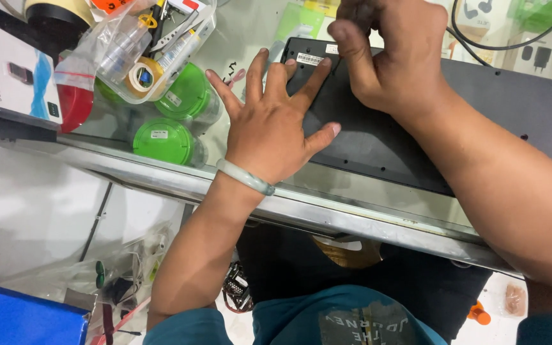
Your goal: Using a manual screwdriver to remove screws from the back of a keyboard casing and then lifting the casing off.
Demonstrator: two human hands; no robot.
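The left hand [269, 131] lies flat, fingers spread, on the near end of the black device [378, 128], whose long axis runs rightward across the glass bench [237, 32], while the right hand [391, 57], fingers curled, presses its far corner.

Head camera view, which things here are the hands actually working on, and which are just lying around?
In hand:
black flat device, lying on the glass counter
left hand, spread flat on it
right hand, fingers at its top edge

Lying about:
green-lidded tubs
clear bag of tools and tape
white box
black cables
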